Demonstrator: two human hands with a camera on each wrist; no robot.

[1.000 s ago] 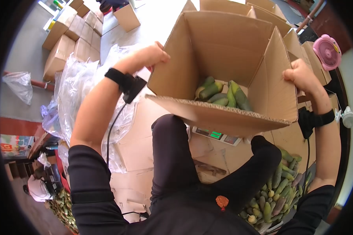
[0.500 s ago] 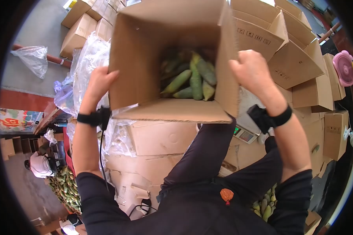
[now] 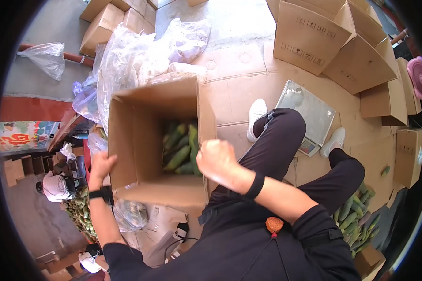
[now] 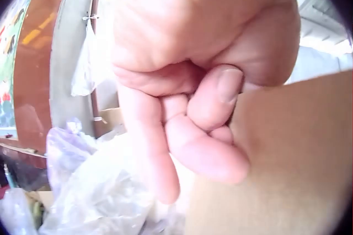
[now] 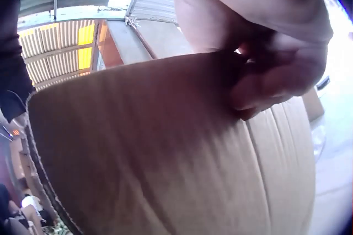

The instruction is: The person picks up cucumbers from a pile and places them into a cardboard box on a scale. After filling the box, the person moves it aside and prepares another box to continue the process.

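Observation:
A tall open cardboard box (image 3: pixel 157 194) is tilted in front of my left side, with several long green vegetables with paler ends (image 3: pixel 177 152) at its bottom. My left hand (image 3: pixel 103 166) holds the box's left edge; in the left wrist view, curled fingers (image 4: pixel 212 152) grip the cardboard (image 4: pixel 287 163). At the opposite side, my right hand (image 3: pixel 218 159) grips the upper edge. The right wrist view shows its fingers (image 5: pixel 276 83) bent over the cardboard wall (image 5: pixel 143 136), their tips against its face.
A flat-topped scale (image 3: pixel 307 110) stands between my feet on flattened cardboard. Crumpled plastic sheeting (image 3: pixel 131 61) lies beyond the box. Upright open boxes (image 3: pixel 309 35) stand at far right. More green vegetables (image 3: pixel 356 210) are heaped by my right leg. People (image 3: pixel 56 185) are at far left.
Both hands have carried the box left and closer to my body, off the area above the scale, which is now exposed. My view has turned along with it.

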